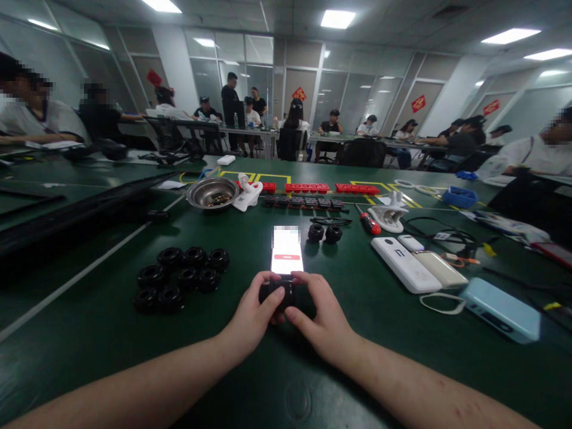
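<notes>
My left hand (259, 307) is closed around a black round part (286, 293), with the thumb lying over it. From the other side, my right hand (324, 319) grips the same part between its index finger and thumb. The fingers hide much of the part. Just beyond my fingertips is a phone (287, 265) with a bright screen. Several glossy black round parts (187, 277) lie in a group to the left of my hands. Two more black round parts (325, 233) sit past the phone, to its right.
A metal bowl (212, 193) with small pieces stands at the back left. Red strips (307, 187) and a black strip (306, 203) lie behind the phone. On the right are a screwdriver (370, 223), white power bank (404, 265), blue box (500, 310) and cables. People sit farther off.
</notes>
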Tool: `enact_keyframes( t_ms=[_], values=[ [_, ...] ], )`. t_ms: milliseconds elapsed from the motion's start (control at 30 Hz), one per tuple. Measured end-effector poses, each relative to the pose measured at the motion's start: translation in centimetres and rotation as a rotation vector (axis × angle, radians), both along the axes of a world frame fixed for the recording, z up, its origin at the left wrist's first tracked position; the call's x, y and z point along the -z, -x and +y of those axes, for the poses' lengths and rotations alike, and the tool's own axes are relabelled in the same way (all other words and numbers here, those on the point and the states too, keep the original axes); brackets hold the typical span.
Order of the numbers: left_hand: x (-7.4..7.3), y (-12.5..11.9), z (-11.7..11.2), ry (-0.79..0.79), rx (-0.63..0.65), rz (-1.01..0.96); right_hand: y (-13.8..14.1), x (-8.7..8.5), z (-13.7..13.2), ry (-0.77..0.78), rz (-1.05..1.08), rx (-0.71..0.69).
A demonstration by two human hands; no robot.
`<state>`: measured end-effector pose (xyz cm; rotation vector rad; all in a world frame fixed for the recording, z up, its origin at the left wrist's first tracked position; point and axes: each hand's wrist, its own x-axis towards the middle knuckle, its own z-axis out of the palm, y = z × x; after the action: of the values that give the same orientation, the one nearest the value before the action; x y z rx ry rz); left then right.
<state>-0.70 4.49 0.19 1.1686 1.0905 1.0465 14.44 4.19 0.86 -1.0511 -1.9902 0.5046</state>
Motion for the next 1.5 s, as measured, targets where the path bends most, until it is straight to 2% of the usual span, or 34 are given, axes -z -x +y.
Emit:
enact_keyframes(
  t_ms=[100, 267, 500, 633, 767, 900, 1000, 1133, 1267, 1500],
  values=[
    [0.01, 0.04, 0.0, -0.006, 0.052, 0.023, -0.05, -0.01, 0.06, -0.044, 0.005, -0.004],
    [-0.09, 0.05, 0.27, 0.018, 0.04, 0.02, 0.14, -0.33, -0.63, -0.165, -0.054, -0.101],
    [0.09, 0.08, 0.06, -0.002, 0.009, 0.033, -0.05, 0.16, -0.08, -0.007, 0.02, 0.016],
    [0.34, 0.13, 0.14, -0.02, 0.068, 0.011, -0.08, -0.01, 0.08, -0.074, 0.015, -0.002],
    [0.13, 0.03, 0.23, 0.025, 0.049, -0.012, -0.03, -0.35, -0.53, -0.153, -0.03, -0.092],
    [-0.01, 0.01, 0.14, 0.035, 0.017, -0.02, -0.05, -0.2, -0.59, -0.069, -0.006, -0.046],
    [0.15, 0.07, 0.09, 0.025, 0.037, -0.022, -0.1, 0.12, -0.18, 0.012, 0.006, 0.017],
    [0.18, 0.11, 0.17, 0.031, 0.059, -0.018, -0.04, 0.09, 0.01, -0.057, -0.004, -0.032],
    [-0.06, 0.11, 0.16, 0.033, 0.003, -0.008, 0.09, -0.28, -0.39, -0.126, -0.062, -0.145],
    [-0.15, 0.18, -0.15, 0.044, -0.036, -0.012, -0.01, 0.03, -0.09, 0.002, -0.053, -0.03]
  ],
)
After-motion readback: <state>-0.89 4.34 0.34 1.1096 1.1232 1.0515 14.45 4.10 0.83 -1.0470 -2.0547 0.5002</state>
